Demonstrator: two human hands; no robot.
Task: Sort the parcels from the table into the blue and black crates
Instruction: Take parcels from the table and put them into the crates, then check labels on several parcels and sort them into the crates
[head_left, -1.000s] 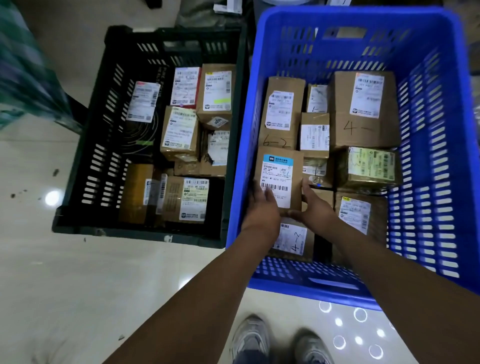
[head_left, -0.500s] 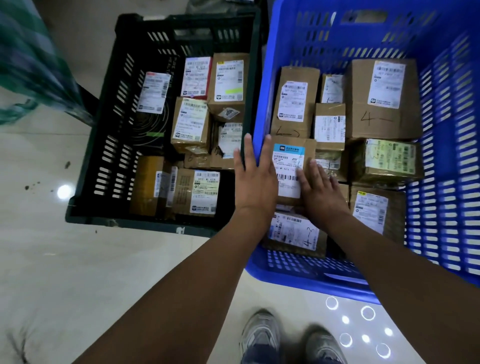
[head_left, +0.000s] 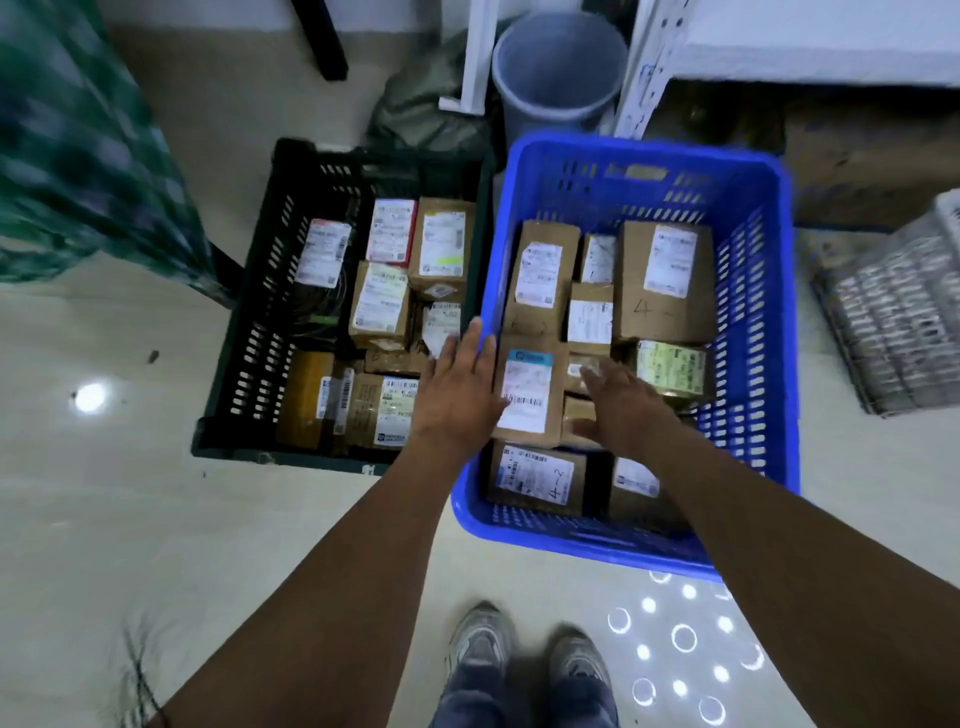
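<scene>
Parcels (head_left: 665, 280) are sitting tight in the blue crate (head_left: 758, 364), and the blue-label box (head_left: 527, 395) is lying between both hands. The left hand (head_left: 457, 384) and right hand (head_left: 623, 405) are hovering flat, fingers straight, holding nothing. A careless bump could be tipping that box crooked.

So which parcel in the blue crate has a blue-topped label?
The box between left hand and right hand: only its label has a blue top band.

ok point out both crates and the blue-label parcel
blue crate (head_left: 753, 312), head view, right inner wall
black crate (head_left: 260, 338), head view, left wall
blue-label parcel (head_left: 527, 395), head view, white label
</scene>
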